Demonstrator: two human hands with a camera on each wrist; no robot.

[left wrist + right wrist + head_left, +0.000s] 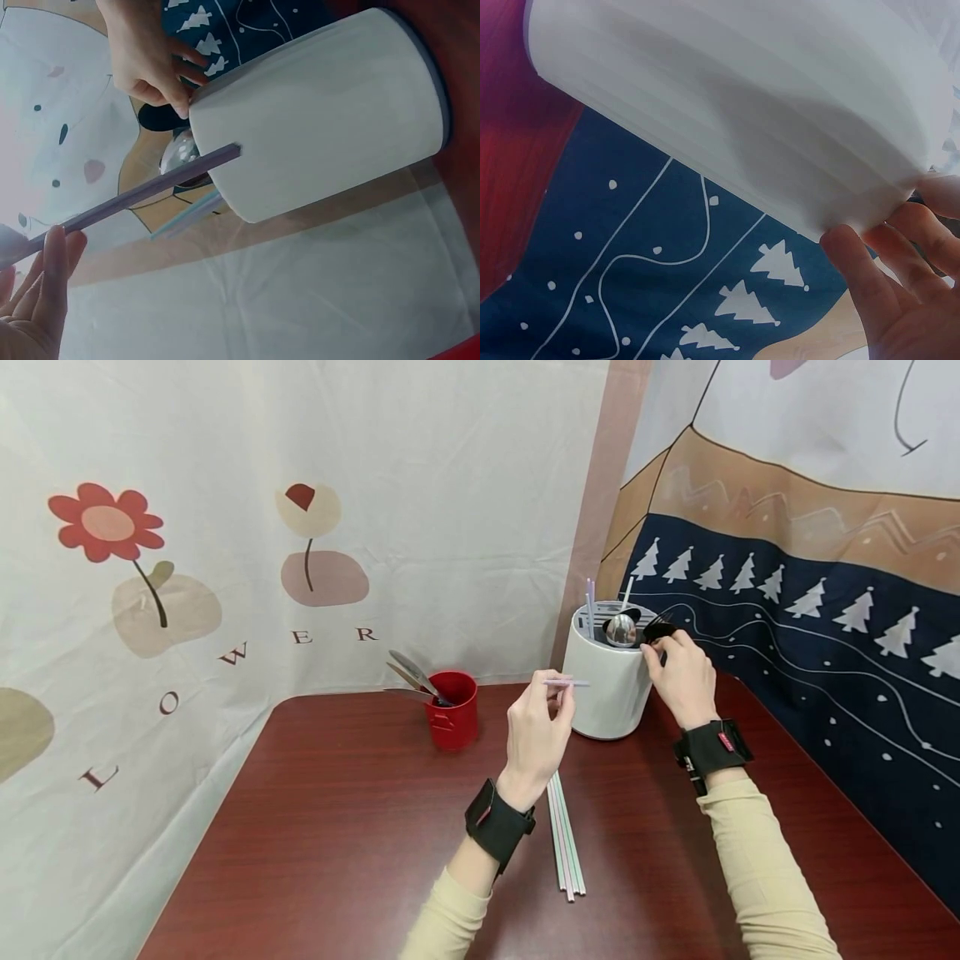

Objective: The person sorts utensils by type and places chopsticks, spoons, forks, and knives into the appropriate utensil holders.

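Note:
My left hand (534,735) pinches a purple chopstick (150,191) between thumb and fingers, in front of the white utensil holder (606,693). In the left wrist view the chopstick slants past the holder's wall. My right hand (684,681) grips the holder's rim on the right side, its fingers bent at the edge in the right wrist view. Out of the holder's top stick purple chopsticks (590,606), a shiny metal spoon or ladle head (621,631) and dark utensils (660,628). Several pale chopsticks (566,839) lie together on the table, partly behind my left hand.
A red cup (453,718) with knife-like metal utensils (412,672) leaning left stands left of the holder. The brown-red table (360,810) ends against a white flower-print cloth (450,510) at the back and a navy tree-print cloth (825,668) on the right.

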